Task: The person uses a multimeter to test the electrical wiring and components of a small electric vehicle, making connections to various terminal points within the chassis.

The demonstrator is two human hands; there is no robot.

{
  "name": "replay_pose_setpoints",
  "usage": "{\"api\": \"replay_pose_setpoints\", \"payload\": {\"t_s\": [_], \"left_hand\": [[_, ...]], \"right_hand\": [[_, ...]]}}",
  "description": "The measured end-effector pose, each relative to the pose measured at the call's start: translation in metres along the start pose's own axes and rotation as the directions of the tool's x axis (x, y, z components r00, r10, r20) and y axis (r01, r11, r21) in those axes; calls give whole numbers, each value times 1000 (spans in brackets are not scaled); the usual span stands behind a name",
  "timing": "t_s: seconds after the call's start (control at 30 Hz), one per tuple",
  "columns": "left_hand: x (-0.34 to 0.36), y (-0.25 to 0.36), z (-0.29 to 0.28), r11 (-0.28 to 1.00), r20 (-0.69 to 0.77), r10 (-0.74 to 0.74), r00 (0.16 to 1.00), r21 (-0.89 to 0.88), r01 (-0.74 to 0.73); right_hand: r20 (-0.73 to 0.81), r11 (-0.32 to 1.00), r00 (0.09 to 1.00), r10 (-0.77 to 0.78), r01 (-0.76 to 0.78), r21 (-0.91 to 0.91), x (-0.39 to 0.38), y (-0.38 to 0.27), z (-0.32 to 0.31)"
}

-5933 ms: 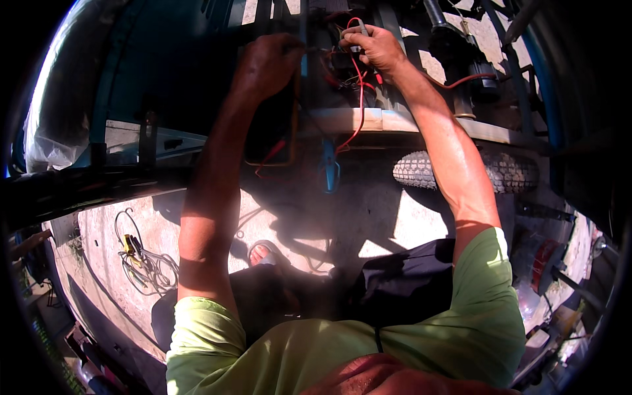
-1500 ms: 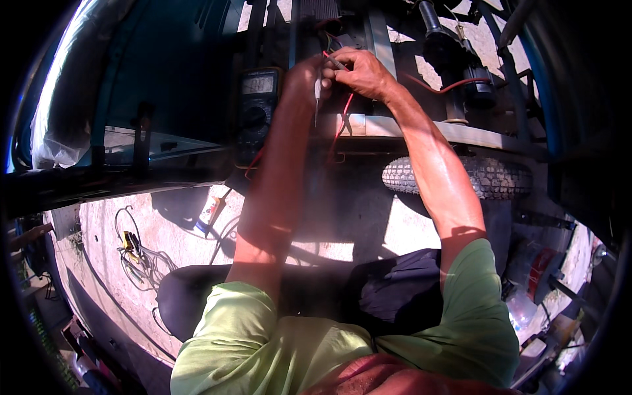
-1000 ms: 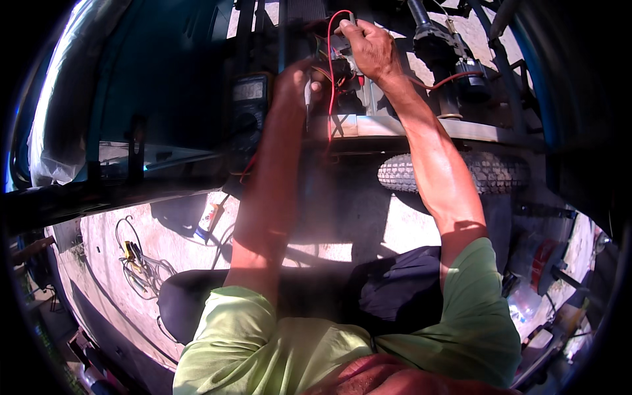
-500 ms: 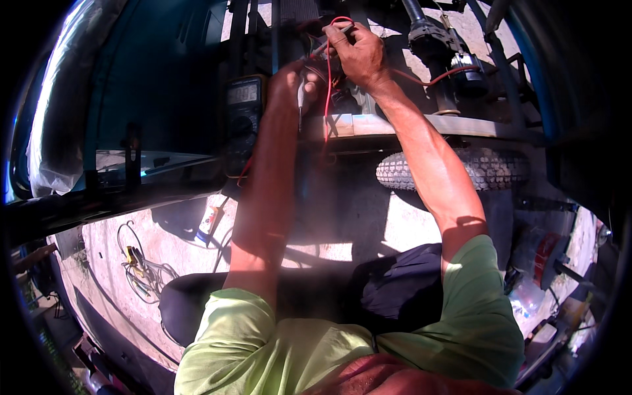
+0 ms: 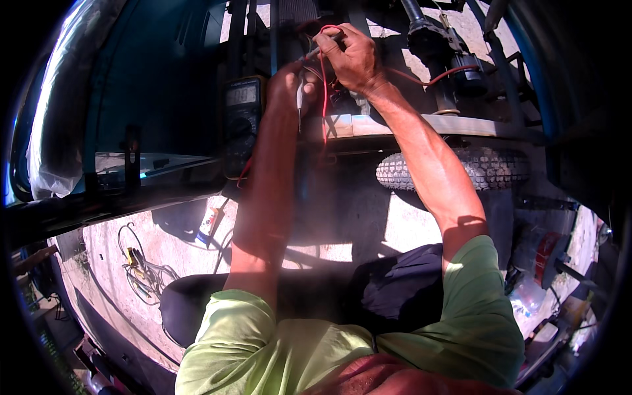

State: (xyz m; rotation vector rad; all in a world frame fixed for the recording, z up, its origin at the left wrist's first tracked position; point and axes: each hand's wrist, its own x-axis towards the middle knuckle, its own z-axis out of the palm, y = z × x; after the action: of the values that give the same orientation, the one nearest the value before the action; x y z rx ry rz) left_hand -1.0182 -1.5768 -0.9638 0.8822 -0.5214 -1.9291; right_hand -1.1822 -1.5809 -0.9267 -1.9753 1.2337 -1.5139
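Observation:
My right hand is pinched round a grey test probe, from which a red lead loops and hangs down. The probe's front end points down-left toward my left hand. Curled fingers of my left hand hold a second slim grey probe, hanging point-down, beside several thin wires. Exactly where the right-hand probe touches is hidden by shadow and fingers. Left of my left forearm, a multimeter with a lit grey display stands upright against the dark frame.
A pale metal crossbar runs beyond a knobbly tyre. Farther back are an axle with a motor and a red-brown cable. On the ground at left lie a white bottle and tangled cable. A blue panel rises left.
My right hand has shifted slightly left and down with its probe, bringing it closer to my left hand. The red lead has moved along. The multimeter's display looks different.

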Motion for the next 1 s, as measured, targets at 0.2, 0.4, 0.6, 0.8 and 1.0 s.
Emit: {"api": "replay_pose_setpoints", "payload": {"t_s": [0.2, 0.4, 0.6, 0.8, 1.0], "left_hand": [[-1, 0, 2, 1000, -11, -1, 1000, -4, 1], [-1, 0, 1, 1000, -17, 18, 1000, 14, -18], [1, -1, 0, 1000, -9, 4, 1000, 20, -3], [-3, 0, 3, 1000, -5, 11, 1000, 11, -11], [1, -2, -4, 1000, 0, -1, 1000, 10, 1]], "right_hand": [[57, 999, 998, -30, 31, -21, 0, -8, -3], [64, 991, 990, -123, 126, -43, 1, -7, -4], [63, 997, 995, -78, 78, -10, 2, -8, -6], [70, 996, 994, -83, 86, -32, 1, -8, -6], [130, 999, 991, -25, 30, -35, -3, -12, -5]]}}
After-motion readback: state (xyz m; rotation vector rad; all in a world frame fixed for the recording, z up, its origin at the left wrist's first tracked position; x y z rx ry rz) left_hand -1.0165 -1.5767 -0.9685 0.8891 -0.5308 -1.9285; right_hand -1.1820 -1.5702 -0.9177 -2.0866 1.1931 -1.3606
